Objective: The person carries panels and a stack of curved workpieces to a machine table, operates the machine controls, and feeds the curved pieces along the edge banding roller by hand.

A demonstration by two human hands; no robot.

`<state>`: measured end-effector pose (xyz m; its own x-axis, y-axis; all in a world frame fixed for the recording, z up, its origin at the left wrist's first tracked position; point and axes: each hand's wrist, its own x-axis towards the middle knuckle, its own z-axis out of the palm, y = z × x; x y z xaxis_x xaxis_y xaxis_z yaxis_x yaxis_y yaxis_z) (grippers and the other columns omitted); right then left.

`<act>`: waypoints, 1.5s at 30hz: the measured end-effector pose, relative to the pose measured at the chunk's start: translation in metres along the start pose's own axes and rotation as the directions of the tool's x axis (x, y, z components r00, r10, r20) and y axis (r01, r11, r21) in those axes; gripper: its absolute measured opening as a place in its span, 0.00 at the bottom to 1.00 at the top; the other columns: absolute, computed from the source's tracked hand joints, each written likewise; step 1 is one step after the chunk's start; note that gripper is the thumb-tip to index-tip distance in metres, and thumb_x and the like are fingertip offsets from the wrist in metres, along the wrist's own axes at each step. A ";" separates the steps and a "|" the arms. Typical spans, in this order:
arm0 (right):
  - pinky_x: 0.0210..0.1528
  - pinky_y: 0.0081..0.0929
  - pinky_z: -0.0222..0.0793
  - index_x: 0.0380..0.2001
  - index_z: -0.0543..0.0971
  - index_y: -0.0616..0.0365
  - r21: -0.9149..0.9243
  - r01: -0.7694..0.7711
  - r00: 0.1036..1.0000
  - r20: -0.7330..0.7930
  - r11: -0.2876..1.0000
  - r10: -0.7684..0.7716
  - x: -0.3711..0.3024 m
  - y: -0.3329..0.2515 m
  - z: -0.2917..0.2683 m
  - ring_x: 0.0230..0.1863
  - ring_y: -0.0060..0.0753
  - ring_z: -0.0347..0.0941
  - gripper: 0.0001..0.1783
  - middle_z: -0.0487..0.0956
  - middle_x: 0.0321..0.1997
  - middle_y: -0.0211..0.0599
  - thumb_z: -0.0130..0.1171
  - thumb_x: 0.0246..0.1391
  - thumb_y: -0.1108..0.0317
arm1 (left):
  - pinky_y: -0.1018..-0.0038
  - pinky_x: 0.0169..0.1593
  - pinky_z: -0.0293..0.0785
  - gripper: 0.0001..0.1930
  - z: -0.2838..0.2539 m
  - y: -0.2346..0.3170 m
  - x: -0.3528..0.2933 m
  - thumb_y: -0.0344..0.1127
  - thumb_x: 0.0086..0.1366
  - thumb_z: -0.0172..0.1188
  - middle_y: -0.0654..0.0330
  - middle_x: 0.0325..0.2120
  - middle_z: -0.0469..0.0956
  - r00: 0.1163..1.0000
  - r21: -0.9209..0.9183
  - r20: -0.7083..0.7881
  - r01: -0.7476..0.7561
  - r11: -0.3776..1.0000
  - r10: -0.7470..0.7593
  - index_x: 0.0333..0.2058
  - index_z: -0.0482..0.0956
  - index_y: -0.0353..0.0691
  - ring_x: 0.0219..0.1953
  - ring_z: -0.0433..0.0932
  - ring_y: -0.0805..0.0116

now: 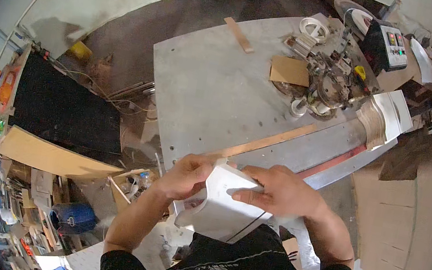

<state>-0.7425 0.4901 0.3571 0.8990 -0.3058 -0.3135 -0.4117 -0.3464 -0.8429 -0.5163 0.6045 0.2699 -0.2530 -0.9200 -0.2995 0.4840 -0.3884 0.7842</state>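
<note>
A white panel [222,204] with one wavy, curved edge is held in front of my chest, tilted, at the near edge of the metal table. My left hand [187,177] is closed on its upper left corner, by the curved edge. At the upper right, my right hand [277,193] grips the same panel, with the thumb lying on its white face. Whether it is one panel or several together I cannot tell. A stack of similar wavy-edged white pieces [398,116] sits at the table's right side.
A machine [328,85] with a round head stands on the grey metal table [207,83], a brown board piece beside it. Behind it is a black control box [387,46]. A long wooden strip [268,141] lies along the table. Leftward are a black board [68,106] and a blue bucket [73,218].
</note>
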 end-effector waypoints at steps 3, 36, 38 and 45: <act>0.39 0.50 0.71 0.45 0.77 0.59 -0.069 0.011 0.997 -0.073 0.998 -0.016 0.016 -0.004 0.013 0.37 0.61 0.77 0.24 0.79 0.34 0.56 0.58 0.59 0.48 | 0.67 0.55 0.71 0.31 -0.009 0.003 -0.007 0.53 0.64 0.62 0.54 0.48 0.79 1.000 -0.055 -0.002 -0.031 0.998 0.031 0.53 0.75 0.29 0.50 0.77 0.65; 0.52 0.34 0.69 0.54 0.74 0.64 -0.330 -0.303 0.714 -0.700 0.894 -0.017 0.367 0.176 0.107 0.47 0.40 0.73 0.26 0.75 0.49 0.49 0.64 0.55 0.61 | 0.68 0.53 0.73 0.26 -0.283 -0.048 0.019 0.35 0.64 0.59 0.48 0.51 0.76 0.419 0.349 -0.858 0.053 0.936 0.297 0.60 0.70 0.35 0.51 0.77 0.61; 0.47 0.35 0.72 0.53 0.77 0.59 -0.244 -0.305 0.754 -0.652 0.921 0.077 0.359 0.183 0.108 0.42 0.43 0.75 0.25 0.75 0.46 0.49 0.64 0.52 0.63 | 0.67 0.54 0.72 0.26 -0.285 -0.068 0.016 0.35 0.65 0.57 0.49 0.53 0.76 0.381 0.424 -0.831 -0.040 0.905 0.406 0.61 0.68 0.35 0.53 0.76 0.61; 0.45 0.37 0.74 0.53 0.78 0.51 -0.085 -0.210 0.734 -0.672 0.974 0.100 0.339 0.195 0.128 0.39 0.43 0.77 0.24 0.77 0.43 0.48 0.63 0.51 0.61 | 0.69 0.57 0.70 0.29 -0.273 -0.095 0.015 0.33 0.65 0.56 0.50 0.56 0.73 0.343 0.454 -0.829 -0.047 0.890 0.441 0.63 0.62 0.30 0.57 0.72 0.63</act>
<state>-0.4988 0.4324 0.0300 0.5187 -0.8547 -0.0205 -0.6025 -0.3484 -0.7181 -0.3369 0.6133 0.0427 0.8216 -0.5311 -0.2073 0.0622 -0.2780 0.9586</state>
